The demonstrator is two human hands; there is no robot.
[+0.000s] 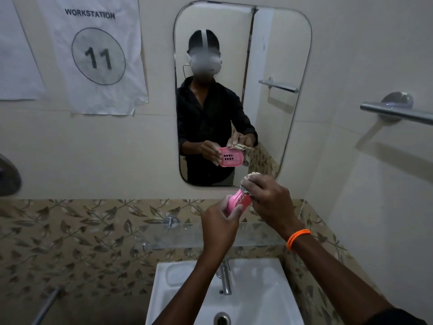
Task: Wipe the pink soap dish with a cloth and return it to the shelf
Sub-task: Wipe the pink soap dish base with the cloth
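My left hand (219, 227) grips the near end of the pink soap dish (236, 201), held up in front of the wall above the glass shelf (164, 235). My right hand (269, 198) holds a bunched pale cloth (251, 178) and presses it against the far end of the dish. The mirror (269, 55) shows the dish's slotted underside and the cloth over its top edge.
A white washbasin (262, 289) with a chrome tap (225, 280) sits below my arms. A chrome towel bar (398, 112) juts from the right wall. A paper sign (98, 55) reading WORKSTATION 11 hangs at upper left. Leaf-patterned tiles run behind the shelf.
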